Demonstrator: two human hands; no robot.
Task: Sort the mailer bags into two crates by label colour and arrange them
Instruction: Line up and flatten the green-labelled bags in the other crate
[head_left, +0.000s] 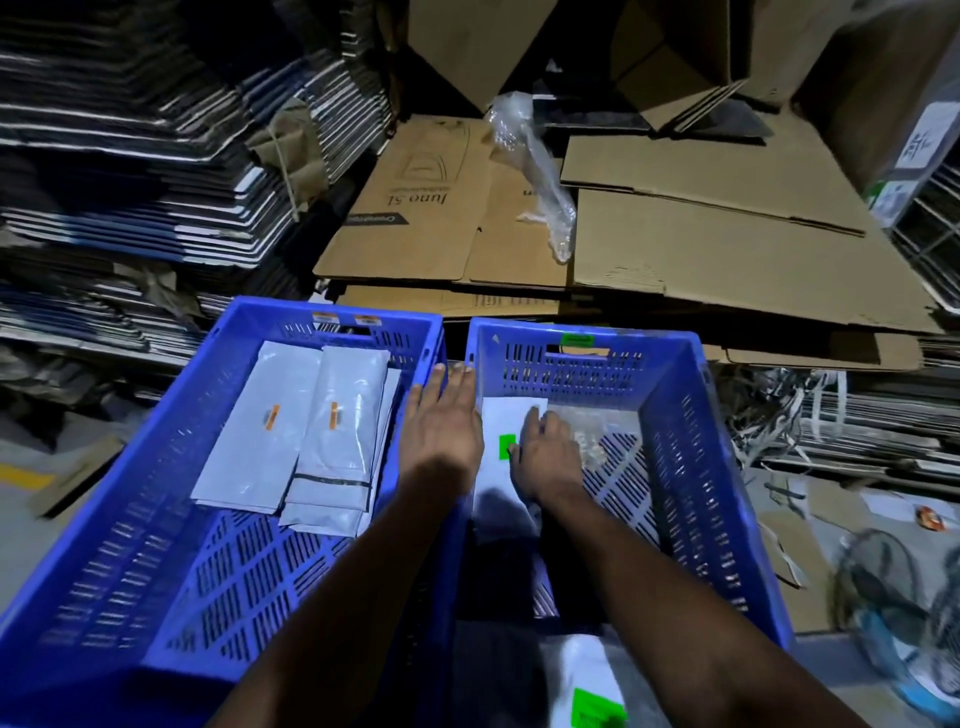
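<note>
Two blue crates stand side by side. The left crate (156, 467), marked with orange stickers on its far wall, holds several grey mailer bags with orange labels (311, 436). The right crate (727, 467) carries a green sticker and holds a white mailer bag with a green label (506, 447) against its left wall. My left hand (441, 421) lies flat with straight fingers over the rims between the two crates. My right hand (545, 449) rests on the green-label bag, fingers bent over it. Another green-label bag (587, 696) lies at the bottom edge, below the right crate.
Flattened cardboard sheets (675, 249) lie behind the crates with a crumpled clear plastic wrap (540, 171) on them. Stacks of folded cartons (130, 182) rise at the left. Strapping scraps and a cable tangle (883, 597) lie on the floor at the right.
</note>
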